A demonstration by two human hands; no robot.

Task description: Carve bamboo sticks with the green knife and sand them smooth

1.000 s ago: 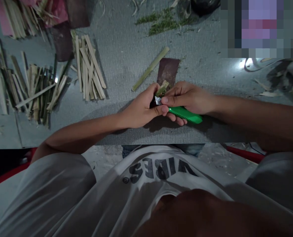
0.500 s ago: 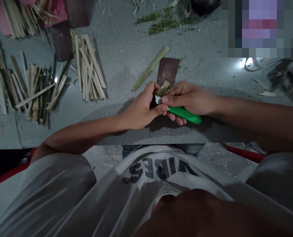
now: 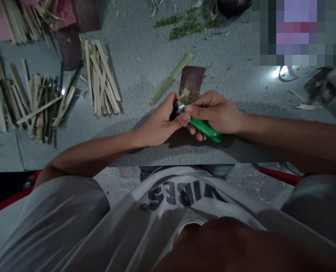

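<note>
My left hand [image 3: 164, 122] is closed around the front of a green utility knife [image 3: 206, 129], its thumb on top and its fingertips showing below the handle. The knife's metal nose points up and left. My right hand [image 3: 217, 111] pinches a short bamboo piece [image 3: 185, 93] against the knife's nose, thumb and forefinger together. The lower part of the piece is hidden by the fingers. Just beyond both hands a dark brown sandpaper sheet [image 3: 192, 80] lies flat, dusted with shavings. Left of it rests a longer green bamboo strip [image 3: 172, 78].
Cut bamboo strips lie in one pile [image 3: 102, 79] and a looser pile [image 3: 40, 102] at left. More strips [image 3: 13, 20] rest on pink material at the far left. Green shavings [image 3: 186, 24] and a dark round object [image 3: 234, 5] are at the back. The table edge [image 3: 122, 165] runs before me.
The knife handle has shifted slightly left and tilted more steeply. The bamboo piece and my right hand have moved a little up and left.
</note>
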